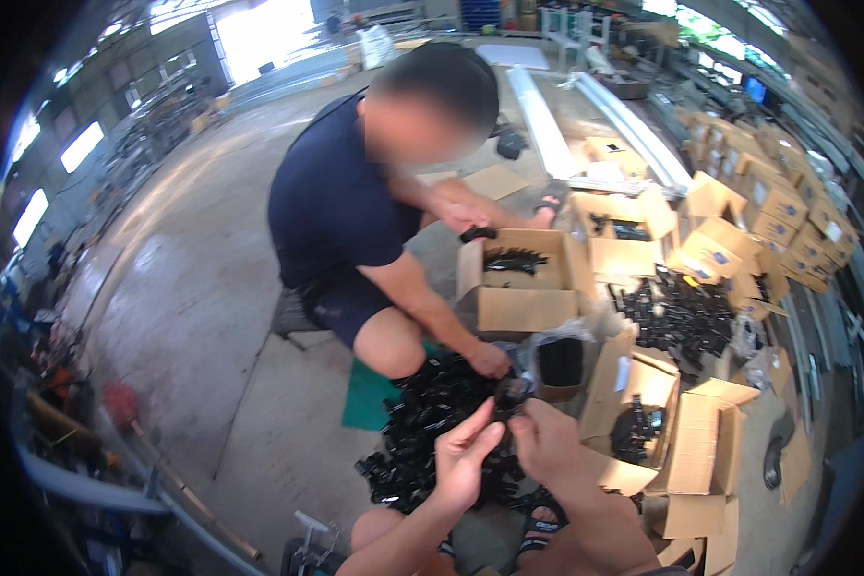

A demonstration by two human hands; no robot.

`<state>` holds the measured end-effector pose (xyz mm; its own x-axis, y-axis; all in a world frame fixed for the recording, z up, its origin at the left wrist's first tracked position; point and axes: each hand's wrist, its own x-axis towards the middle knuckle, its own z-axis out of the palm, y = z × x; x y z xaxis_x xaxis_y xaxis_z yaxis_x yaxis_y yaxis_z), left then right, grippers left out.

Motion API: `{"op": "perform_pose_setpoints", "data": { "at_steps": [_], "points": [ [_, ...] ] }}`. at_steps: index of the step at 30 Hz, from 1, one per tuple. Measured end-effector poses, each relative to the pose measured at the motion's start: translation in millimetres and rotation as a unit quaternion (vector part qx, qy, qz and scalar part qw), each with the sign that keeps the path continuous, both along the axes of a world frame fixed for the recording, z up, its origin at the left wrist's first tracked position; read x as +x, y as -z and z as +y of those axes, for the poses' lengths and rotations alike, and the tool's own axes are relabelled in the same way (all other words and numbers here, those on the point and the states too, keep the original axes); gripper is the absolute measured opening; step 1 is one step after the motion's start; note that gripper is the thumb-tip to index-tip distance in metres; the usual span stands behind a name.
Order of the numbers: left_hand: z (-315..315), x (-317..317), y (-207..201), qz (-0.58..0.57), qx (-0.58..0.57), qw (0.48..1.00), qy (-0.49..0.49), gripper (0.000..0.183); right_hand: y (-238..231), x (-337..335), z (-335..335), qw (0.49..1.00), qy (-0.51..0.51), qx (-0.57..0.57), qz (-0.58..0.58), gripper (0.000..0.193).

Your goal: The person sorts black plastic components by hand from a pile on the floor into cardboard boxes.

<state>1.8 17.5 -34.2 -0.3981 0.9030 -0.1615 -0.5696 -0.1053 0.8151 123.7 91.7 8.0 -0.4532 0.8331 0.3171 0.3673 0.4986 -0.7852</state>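
My left hand (459, 459) and my right hand (550, 444) are raised close together, fingers closed on a small black part (511, 392) between their fingertips. Its exact kind is too small and blurred to make out. Below my hands spreads a heap of black parts (408, 437), partly on a green sheet (363, 398). Across from me a co-worker in a dark shirt (322, 192) sits low. One hand of that person (490, 360) reaches to the heap's far edge. The other (463, 213) holds a black piece (478, 233) over an open cardboard box (526, 312) with black parts inside.
To the right stand a bag-lined box of black items (560, 363) and an open carton (664, 389). Beyond them lie a second black heap (677, 312) and stacked cartons (778, 202). Long pale metal profiles (634, 134) stretch behind. A long wooden handle (197, 504) lies at lower left.
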Motion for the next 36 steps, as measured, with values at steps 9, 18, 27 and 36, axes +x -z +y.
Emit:
{"op": "perform_pose_setpoints", "data": {
  "at_steps": [9,18,27,36],
  "points": [
    [6.0,9.3,-4.9,-0.012,0.052,0.998,-0.013,0.038,8.0,8.7,6.3,0.998,-0.003,-0.022,-0.055,0.022],
    [5.9,8.6,-1.8,0.001,0.018,1.0,-0.009,0.044,6.0,8.9,1.5,0.995,0.015,0.043,-0.091,0.018],
    [-3.3,0.1,-4.5,-0.02,0.016,1.0,-0.013,0.041,12.1,-1.5,-2.5,1.0,0.016,-0.004,-0.005,0.019],
    [3.4,3.6,-4.3,-0.032,0.011,0.999,-0.005,0.042,12.8,4.5,3.7,1.0,0.026,-0.014,-0.006,0.023]
  ]
}}
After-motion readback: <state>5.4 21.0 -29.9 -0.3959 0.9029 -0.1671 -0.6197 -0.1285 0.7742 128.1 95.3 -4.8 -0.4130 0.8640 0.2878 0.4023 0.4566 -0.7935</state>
